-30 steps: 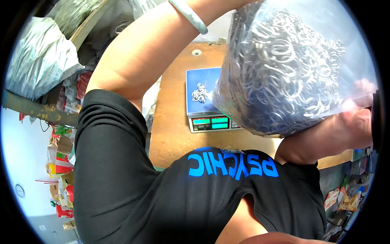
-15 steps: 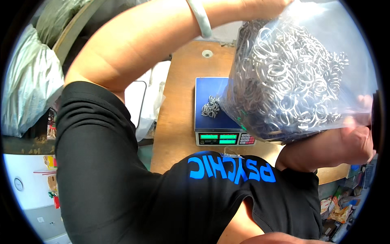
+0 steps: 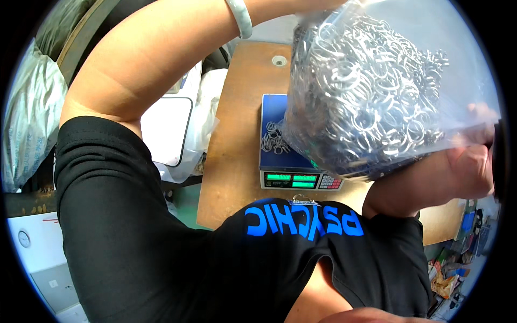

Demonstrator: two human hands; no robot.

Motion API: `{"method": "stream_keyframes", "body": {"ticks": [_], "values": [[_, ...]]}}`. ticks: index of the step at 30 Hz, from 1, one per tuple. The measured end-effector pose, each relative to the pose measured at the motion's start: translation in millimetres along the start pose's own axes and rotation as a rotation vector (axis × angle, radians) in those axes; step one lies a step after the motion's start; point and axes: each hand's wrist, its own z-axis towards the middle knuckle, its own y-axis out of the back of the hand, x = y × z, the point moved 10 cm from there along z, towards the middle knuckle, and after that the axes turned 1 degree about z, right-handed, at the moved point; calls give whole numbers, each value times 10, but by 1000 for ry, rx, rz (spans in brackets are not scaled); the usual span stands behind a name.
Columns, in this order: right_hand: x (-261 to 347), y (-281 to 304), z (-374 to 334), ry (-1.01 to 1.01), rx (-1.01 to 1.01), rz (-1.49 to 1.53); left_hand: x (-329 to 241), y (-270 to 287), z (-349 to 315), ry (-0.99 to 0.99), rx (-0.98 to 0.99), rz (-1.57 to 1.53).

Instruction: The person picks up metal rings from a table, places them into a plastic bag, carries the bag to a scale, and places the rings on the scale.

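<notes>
A large clear plastic bag (image 3: 371, 102) full of silver metal rings hangs tilted between my hands, over the right part of a blue-topped digital scale (image 3: 274, 110). My left hand (image 3: 326, 4) grips the bag's upper edge and is partly cut off by the top of the view. On the right, my right hand (image 3: 474, 159) is closed on the bag's other side, some fingers showing dimly through the plastic. A small heap of loose rings (image 3: 274, 141) lies on the scale's plate, beside the bag's lower left corner. The bag hides the rest of the plate.
The scale, with lit green displays (image 3: 291, 179) and a keypad, stands on a wooden table (image 3: 231, 124). Left of the table are a white panel with a dark rim (image 3: 167, 129) and white plastic sheeting. A stuffed white sack (image 3: 35, 113) is at far left. Assorted clutter (image 3: 447, 280) lies at lower right.
The bag and my left hand have shifted a little left and up in the view. Rings inside the bag have moved about, and the heap on the plate looks more spread out.
</notes>
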Motion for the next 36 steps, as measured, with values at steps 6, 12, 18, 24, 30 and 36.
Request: {"method": "stream_keyframes", "body": {"ticks": [6,12,18,24,30,36], "values": [[34,-78,-203,264,131,-390,303,114,-235,184,-83,-130],[-420,42,-509,-224,-55,24,269,-58,-268,78,-102,-252],[-137,21,-547,111,135,-166,120,-309,-284,143,18,-300],[-562,75,-848,-674,-94,560,136,-460,-316,176,-23,-412],[-773,-40,-1004,-973,-134,937,79,-284,-302,227,-110,-117],[-368,-84,-908,-1033,-307,1025,-79,-239,-253,-314,-85,334]]}}
